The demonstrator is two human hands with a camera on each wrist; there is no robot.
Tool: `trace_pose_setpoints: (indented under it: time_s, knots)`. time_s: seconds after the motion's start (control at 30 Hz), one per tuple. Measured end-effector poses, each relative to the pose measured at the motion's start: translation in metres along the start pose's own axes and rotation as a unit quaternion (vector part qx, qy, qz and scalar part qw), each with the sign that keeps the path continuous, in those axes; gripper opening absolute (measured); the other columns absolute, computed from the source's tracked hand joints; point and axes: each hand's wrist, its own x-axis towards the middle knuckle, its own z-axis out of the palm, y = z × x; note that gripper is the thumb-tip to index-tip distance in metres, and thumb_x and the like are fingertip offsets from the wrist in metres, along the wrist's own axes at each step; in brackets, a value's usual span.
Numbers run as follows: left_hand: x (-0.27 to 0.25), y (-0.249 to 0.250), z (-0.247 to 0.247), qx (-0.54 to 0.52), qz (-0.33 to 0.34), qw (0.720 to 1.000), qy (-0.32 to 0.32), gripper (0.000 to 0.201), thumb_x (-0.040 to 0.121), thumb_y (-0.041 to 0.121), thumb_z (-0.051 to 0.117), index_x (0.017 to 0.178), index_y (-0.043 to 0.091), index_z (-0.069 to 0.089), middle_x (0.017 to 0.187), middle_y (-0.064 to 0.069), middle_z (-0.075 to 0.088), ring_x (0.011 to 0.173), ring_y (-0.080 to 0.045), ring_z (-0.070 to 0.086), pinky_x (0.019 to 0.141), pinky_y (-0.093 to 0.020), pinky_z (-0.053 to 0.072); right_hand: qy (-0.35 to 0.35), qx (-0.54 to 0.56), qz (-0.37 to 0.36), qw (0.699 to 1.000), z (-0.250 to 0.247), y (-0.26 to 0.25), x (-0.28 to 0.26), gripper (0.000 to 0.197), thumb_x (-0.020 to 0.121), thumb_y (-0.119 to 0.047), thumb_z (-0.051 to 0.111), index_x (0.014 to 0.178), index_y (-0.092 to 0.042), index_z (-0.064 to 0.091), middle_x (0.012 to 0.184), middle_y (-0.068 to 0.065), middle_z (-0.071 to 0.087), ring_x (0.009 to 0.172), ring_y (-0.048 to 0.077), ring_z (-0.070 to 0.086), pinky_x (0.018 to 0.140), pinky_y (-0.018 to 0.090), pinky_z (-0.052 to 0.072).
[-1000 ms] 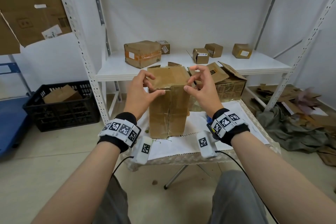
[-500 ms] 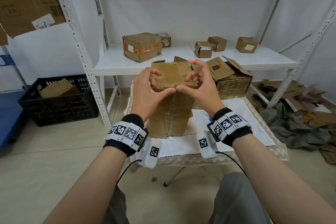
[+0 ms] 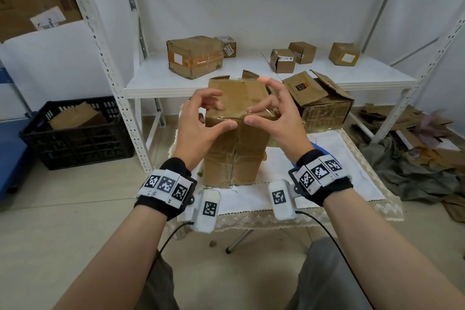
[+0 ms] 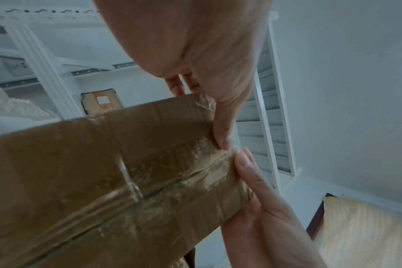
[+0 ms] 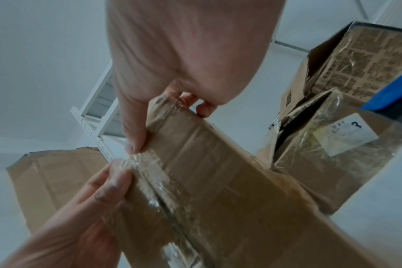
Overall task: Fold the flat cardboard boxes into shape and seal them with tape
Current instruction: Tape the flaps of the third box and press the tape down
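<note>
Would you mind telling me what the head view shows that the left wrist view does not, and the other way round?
Only the head view shows the black plastic crate on the floor, the small cardboard boxes on the white metal shelf, and both wristbands.

Only the left wrist view shows, close up, the wrinkled clear tape along the seam, with both thumb tips meeting at its end.

Both show the tall brown cardboard box, with the left hand and right hand touching its top edge.
</note>
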Motion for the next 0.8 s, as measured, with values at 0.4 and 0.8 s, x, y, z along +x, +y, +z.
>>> trace_pose_setpoints:
  time_s: [0.4,0.8]
  knots:
    - [0.008,0.001,0.0,-0.036,-0.04,0.998,-0.022,0.045,0.076,0.03,0.087,0.109,0.018,0.059,0.097,0.009,0.058,0.089,-0.002,0.05,0.076,-0.015,0.039,-0.001,-0.005,0.03,1.0,-0.001,-0.003,0.009,0.054,0.088,-0.012,0.078,0.134,-0.015,0.052,0.082,-0.003,0.054,0.075,0.006,0.047,0.086,0.031,0.044]
    - [0.014,0.012,0.008,0.03,-0.073,0.997,-0.001,0.019,0.084,0.02,0.077,0.08,0.014,0.059,0.092,0.008,0.047,0.08,0.003,0.047,0.076,-0.005,0.036,0.04,-0.016,0.053,0.998,0.004,-0.003,0.011,0.038,0.092,0.003,0.064,0.125,-0.015,0.056,0.084,0.001,0.044,0.071,0.0,0.042,0.082,0.017,0.046]
